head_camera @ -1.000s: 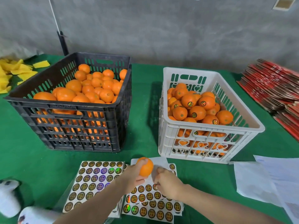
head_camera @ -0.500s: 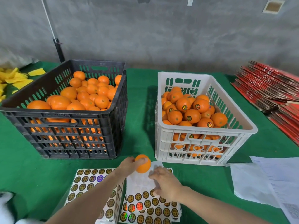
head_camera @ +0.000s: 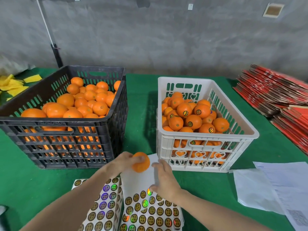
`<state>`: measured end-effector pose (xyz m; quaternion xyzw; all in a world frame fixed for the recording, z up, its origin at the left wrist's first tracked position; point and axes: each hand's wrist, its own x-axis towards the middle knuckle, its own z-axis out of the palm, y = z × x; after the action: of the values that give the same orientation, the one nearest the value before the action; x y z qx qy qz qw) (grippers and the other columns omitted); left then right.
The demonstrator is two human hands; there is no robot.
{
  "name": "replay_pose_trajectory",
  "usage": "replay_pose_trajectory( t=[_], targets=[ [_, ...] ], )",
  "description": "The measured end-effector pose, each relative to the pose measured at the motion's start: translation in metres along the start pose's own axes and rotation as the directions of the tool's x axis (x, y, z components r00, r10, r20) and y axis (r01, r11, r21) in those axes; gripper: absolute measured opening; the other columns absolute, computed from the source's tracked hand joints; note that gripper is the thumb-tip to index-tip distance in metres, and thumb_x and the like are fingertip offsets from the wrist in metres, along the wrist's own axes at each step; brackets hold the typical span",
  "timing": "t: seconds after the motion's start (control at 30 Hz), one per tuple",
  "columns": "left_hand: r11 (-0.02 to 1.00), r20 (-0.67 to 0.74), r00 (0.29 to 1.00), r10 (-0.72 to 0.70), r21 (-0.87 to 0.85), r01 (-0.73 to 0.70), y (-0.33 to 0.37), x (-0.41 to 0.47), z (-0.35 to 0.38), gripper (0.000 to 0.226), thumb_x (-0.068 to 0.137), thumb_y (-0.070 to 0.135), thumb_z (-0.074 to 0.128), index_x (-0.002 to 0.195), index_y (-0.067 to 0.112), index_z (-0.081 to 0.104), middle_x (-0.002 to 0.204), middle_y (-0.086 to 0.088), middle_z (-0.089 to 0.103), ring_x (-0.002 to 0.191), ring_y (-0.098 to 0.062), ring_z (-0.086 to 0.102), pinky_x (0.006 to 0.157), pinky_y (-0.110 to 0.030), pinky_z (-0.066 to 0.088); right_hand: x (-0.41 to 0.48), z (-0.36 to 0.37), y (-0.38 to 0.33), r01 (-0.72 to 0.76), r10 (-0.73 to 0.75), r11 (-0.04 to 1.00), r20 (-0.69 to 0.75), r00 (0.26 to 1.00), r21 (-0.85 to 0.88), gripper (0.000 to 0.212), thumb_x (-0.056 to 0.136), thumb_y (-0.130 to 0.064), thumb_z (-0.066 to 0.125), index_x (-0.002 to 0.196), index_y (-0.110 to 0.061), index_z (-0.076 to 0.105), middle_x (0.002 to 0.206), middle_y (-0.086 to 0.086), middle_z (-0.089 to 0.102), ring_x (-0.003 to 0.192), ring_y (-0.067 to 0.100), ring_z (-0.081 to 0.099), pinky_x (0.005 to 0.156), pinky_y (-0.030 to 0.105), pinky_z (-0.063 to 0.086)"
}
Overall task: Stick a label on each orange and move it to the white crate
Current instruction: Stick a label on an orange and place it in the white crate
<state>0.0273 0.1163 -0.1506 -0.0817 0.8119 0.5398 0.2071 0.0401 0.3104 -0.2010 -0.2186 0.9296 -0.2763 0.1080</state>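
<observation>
The left hand (head_camera: 122, 162) grasps one orange (head_camera: 141, 163), fingers curled round its left side. The orange is held above the green table cover (head_camera: 140, 114), between the black crate (head_camera: 55, 121) and the white crate (head_camera: 208, 136), just over the blank top of a label sheet (head_camera: 150, 212). No label shows on the visible face of this orange.

The right hand (head_camera: 165, 180) hovers over the same sheet, just right of the orange. Its thumb tip sits beside a shiny label (head_camera: 149, 191). Motion blur prevents telling whether the hand pinches a label or is released.

A second label sheet (head_camera: 103, 205) lies to the left, partly under the left forearm.

The black crate holds unlabelled oranges (head_camera: 83, 100). The white crate holds labelled oranges (head_camera: 193, 121).

White papers (head_camera: 260, 189) lie at right. A stack of red cardboard (head_camera: 275, 90) lies at far right.
</observation>
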Motion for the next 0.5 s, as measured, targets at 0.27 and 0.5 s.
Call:
replay_pose_trajectory(
  t=[0.27, 0.5],
  targets=[
    [0.899, 0.043, 0.993, 0.111, -0.430, -0.082, 0.011, -0.036, -0.046, 0.117, 0.023, 0.073, 0.084, 0.117, 0.009, 0.056, 0.099, -0.006, 0.074, 0.092, -0.019, 0.070, 0.074, -0.025, 0.054, 0.002, -0.035, -0.041, 0.115, -0.007, 0.857, -0.213, 0.977, 0.502, 0.033, 0.082, 0.008, 0.062, 0.073, -0.023, 0.057, 0.083, -0.004, 0.062, 0.076, 0.002, 0.055, 0.076, 0.012, 0.040],
    [0.531, 0.060, 0.943, 0.328, -0.837, -0.132, 0.007, -0.050, -0.041, 0.095, 0.035, 0.059, 0.091, 0.114, 0.010, 0.069, 0.115, -0.014, 0.069, 0.106, -0.029, 0.066, 0.082, -0.042, 0.055, 0.003, -0.111, -0.068, 0.390, -0.206, 0.886, -0.539, 0.817, 0.252, 0.018, 0.086, 0.003, 0.061, 0.095, -0.012, 0.066, 0.070, -0.026, 0.055, 0.063, -0.015, 0.050, 0.059, 0.002, 0.034]
  ],
)
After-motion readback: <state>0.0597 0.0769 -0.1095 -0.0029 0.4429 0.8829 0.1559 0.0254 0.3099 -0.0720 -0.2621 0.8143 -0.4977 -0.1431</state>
